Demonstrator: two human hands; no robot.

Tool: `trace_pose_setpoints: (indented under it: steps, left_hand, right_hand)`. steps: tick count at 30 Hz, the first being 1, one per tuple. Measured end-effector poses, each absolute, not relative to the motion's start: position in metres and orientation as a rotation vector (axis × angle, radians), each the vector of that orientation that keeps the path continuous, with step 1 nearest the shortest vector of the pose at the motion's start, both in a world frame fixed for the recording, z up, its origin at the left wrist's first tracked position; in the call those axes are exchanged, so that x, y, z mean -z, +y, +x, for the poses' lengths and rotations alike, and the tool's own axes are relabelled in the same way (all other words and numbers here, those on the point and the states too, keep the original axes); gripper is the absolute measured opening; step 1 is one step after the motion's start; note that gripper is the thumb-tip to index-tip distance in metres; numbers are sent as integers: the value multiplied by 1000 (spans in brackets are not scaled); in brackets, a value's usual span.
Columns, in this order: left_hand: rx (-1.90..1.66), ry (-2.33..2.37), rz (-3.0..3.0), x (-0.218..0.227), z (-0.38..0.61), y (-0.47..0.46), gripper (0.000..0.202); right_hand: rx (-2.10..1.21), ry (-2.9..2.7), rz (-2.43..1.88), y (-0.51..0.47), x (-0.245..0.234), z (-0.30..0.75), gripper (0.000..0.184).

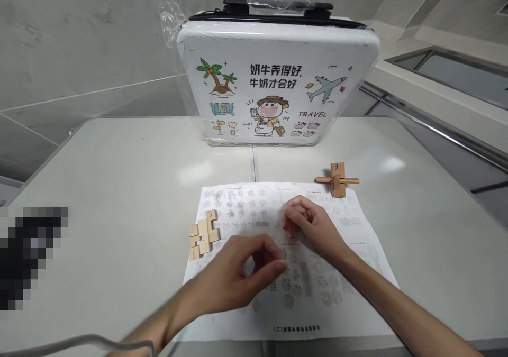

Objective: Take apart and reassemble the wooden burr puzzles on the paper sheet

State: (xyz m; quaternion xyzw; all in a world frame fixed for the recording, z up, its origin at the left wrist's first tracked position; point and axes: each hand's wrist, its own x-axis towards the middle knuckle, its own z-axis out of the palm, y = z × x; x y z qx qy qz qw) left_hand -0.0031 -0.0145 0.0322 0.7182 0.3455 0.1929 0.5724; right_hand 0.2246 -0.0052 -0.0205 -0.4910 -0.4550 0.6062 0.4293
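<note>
A printed instruction sheet (pixel 317 293) lies flat on the white table (pixel 130 188). My left hand (pixel 238 275) hovers over the sheet's left half with its fingers curled together; I cannot see anything in them. Over the middle of the sheet, my right hand (pixel 307 225) has its fingers bent in a loose pinch, and what they hold, if anything, is hidden. Several wooden puzzle blocks (pixel 204 234) lie in a cluster at the sheet's left edge, just left of my left hand. A partly joined wooden cross piece (pixel 338 180) stands at the sheet's far right corner.
A white plastic-wrapped suitcase (pixel 278 76) with cartoon travel drawings stands at the back of the table against the wall. A blurred dark patch (pixel 29 251) sits at the left edge. A grey cable (pixel 79 341) runs along the near left. A railing and ledge (pixel 436 129) lie to the right.
</note>
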Motion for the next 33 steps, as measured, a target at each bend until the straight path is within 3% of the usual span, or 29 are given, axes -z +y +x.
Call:
trace_pose_setpoints:
  steps: [4, 9, 13, 26, 33]
  left_hand:
    - [-748, 979, 2226, -28, -42, -12, 9]
    - [-719, 1323, 2495, -5, -92, -9, 65]
    - [-579, 1387, 2474, 6, -109, -6, 85]
    - [-623, 1340, 2430, 8, -103, 5, 66]
    - [-607, 1091, 2353, -1, -41, 17, 65]
  right_hand:
    - [-1499, -1210, -1278, -5, 19, 224, 33]
    - [-1493, -1249, -1296, -5, 16, 223, 33]
    - [-1489, -1275, -1299, -6, 15, 223, 33]
    - [-1504, -1268, -1246, -6, 20, 223, 32]
    - [-1462, -1277, -1225, -7, 17, 222, 32]
